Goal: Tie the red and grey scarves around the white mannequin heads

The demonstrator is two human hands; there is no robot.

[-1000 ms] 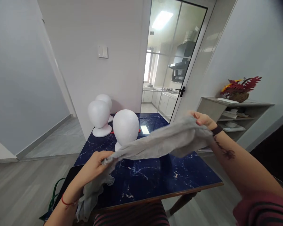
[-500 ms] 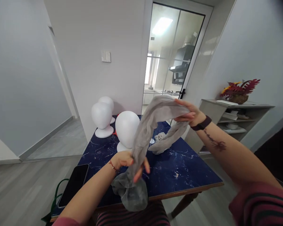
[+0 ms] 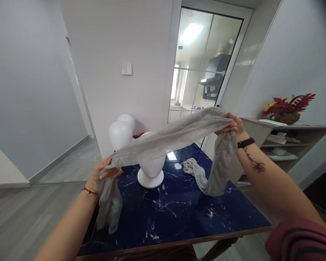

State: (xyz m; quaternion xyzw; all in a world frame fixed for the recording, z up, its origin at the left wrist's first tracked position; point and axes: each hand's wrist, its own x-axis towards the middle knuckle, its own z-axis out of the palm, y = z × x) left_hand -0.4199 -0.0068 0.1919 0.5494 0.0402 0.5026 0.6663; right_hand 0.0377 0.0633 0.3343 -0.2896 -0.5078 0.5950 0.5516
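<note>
A long, thin grey scarf (image 3: 168, 136) stretches between my two hands above the table. My left hand (image 3: 104, 170) grips it at the left, and one end hangs below that hand. On the right, my right hand (image 3: 232, 127) is closed on the scarf, higher up. From there the cloth drops and trails onto the tabletop in a bunched end. The stretched part passes in front of a white mannequin head (image 3: 151, 165), hiding its upper middle. The head stands upright on its round base.
Two more white mannequin heads (image 3: 121, 134) stand at the back left of the dark blue marbled table (image 3: 168, 210). A white disc (image 3: 178, 166) lies mid-table. To the right, a shelf unit (image 3: 290, 127) carries a basket of red leaves (image 3: 288, 116). Behind is a glass door (image 3: 198, 58).
My left hand has moved left and slightly up, my right hand a little right. The scarf, draped in a curve before, is now drawn out across the front mannequin head.
</note>
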